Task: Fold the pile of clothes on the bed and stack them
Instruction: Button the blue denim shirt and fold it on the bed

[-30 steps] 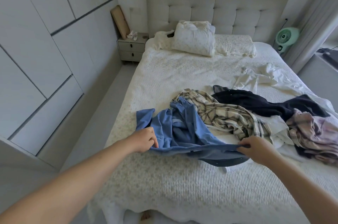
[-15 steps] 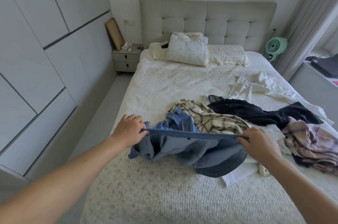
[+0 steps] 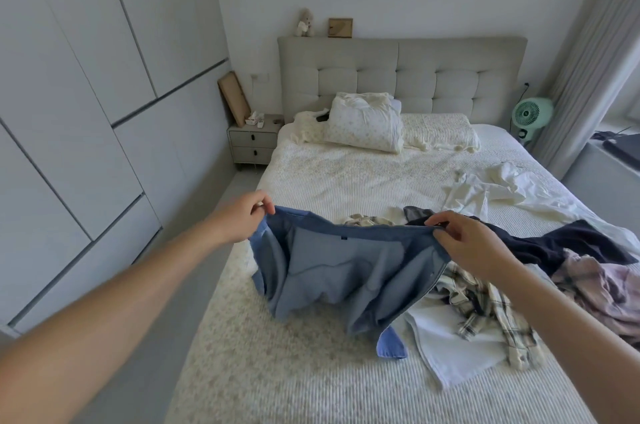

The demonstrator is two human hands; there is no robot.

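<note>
Left hand (image 3: 242,219) pinches one end of the blue shirt (image 3: 343,271) at its top edge, thumb against fingertips. Right hand (image 3: 474,243) pinches the other end of the same edge, fingers curled over the fabric. Both hands are raised and well apart, so the edge is pulled fairly taut between them and the body of the shirt hangs down below, its lower part and a cuff (image 3: 391,347) resting on the bed (image 3: 311,385). Likely reason for the hold: to spread the garment open and find its shape before laying it flat for folding.

Rest of the pile sits under and beyond the right hand: plaid shirt (image 3: 485,305) just below the right wrist, a white garment (image 3: 446,344) partly under it, a dark navy garment (image 3: 554,243) just beyond the right hand, and a pinkish plaid piece (image 3: 595,278) further right. A crumpled white shirt (image 3: 491,184) lies apart, well beyond the right hand. No folded stack is visible, so the task looks to be at an early stage.

The bare bed area below and beyond the left hand looks like the natural spot for laying the shirt down. Risk: the trailing cuff bunching under the shirt when it is lowered.
</note>
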